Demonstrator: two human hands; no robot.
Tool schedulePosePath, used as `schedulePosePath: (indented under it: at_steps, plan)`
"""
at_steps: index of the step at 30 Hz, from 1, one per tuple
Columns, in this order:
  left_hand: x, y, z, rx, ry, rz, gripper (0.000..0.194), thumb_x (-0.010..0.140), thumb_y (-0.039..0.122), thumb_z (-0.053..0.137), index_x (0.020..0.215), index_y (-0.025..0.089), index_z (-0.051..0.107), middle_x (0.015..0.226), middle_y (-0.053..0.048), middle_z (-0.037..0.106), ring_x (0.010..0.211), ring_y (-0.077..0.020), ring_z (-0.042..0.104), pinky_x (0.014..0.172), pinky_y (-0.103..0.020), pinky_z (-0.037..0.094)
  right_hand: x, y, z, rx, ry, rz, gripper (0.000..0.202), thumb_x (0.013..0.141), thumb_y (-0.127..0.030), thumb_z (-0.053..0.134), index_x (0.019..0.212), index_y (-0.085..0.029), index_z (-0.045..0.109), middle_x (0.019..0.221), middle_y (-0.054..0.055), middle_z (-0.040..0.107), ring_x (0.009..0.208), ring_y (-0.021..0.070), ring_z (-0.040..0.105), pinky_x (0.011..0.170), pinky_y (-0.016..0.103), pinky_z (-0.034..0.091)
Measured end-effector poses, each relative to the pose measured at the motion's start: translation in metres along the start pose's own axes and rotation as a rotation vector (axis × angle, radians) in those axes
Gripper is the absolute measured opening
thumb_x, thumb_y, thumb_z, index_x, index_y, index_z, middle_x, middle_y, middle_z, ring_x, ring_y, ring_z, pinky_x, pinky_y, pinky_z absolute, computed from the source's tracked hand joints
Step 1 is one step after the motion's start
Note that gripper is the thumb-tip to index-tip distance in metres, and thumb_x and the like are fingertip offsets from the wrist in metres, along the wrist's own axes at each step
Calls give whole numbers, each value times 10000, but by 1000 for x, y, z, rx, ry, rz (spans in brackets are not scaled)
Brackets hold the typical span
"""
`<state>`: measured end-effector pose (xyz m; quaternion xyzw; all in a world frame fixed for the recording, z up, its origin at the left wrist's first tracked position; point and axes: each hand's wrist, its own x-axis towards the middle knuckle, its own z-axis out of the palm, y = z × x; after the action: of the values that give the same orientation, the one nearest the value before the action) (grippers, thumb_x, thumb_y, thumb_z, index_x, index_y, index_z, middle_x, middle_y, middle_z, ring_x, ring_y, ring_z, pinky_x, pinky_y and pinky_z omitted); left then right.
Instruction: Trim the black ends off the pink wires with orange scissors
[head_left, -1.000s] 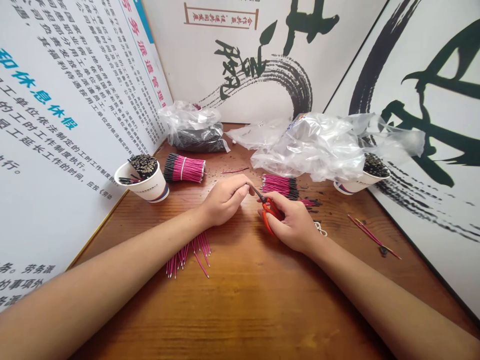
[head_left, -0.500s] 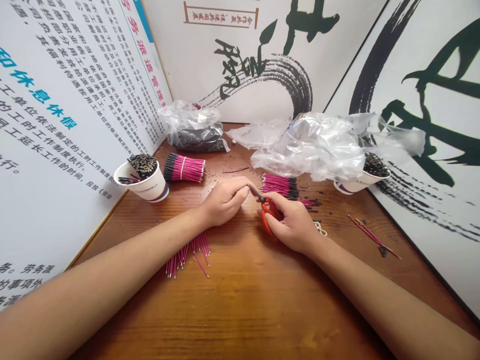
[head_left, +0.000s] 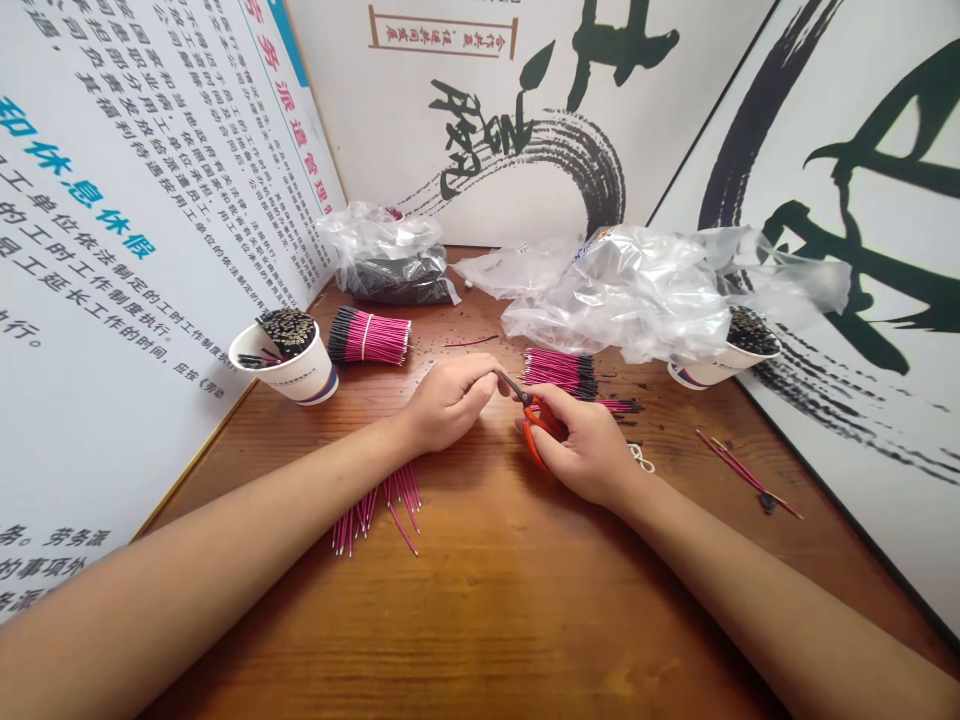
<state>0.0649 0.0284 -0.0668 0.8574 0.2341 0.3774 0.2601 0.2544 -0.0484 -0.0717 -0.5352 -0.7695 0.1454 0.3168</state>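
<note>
Orange-handled scissors (head_left: 544,425) are gripped in my right hand (head_left: 592,450), their dark blades pointing up and left at my left fingertips. My left hand (head_left: 454,400) is closed, thumb pressed against the bent fingers at the blade tips; whatever it pinches is hidden. Beneath my left forearm lie loose magenta wires (head_left: 375,515) with pale ends. Just beyond my right hand is a pile of magenta wires with black sleeves (head_left: 559,373), and a white looped band (head_left: 641,458) lies beside the wrist.
A paper cup (head_left: 300,378) of black tubes stands left, near a banded wire bundle (head_left: 367,335). Behind are a bag of black pieces (head_left: 397,275) and crumpled clear plastic (head_left: 615,295), partly over another cup (head_left: 697,373). Loose wires (head_left: 750,475) lie right. Printed panels enclose the table.
</note>
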Motion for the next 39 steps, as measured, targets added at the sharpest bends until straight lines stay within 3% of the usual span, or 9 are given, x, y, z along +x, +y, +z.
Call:
schedulePosePath:
  at_steps: [22, 39]
  plan:
    - [1, -1, 0, -2, -56, 3, 287, 919, 173, 366, 793, 135, 621, 770, -33, 655, 747, -135, 600, 722, -251, 462, 0, 1, 1, -5, -20, 18, 243, 842, -240, 529, 1053, -177, 633, 692, -13, 630, 546, 121, 498, 571, 235, 357]
    - [1, -3, 2, 13, -18, 28, 267, 898, 133, 370, 817, 144, 624, 791, -29, 672, 758, -126, 610, 733, -243, 470, 0, 0, 0, -3, -21, -3, 276, 851, -242, 518, 1085, -165, 643, 679, -15, 627, 512, 108, 466, 552, 226, 349]
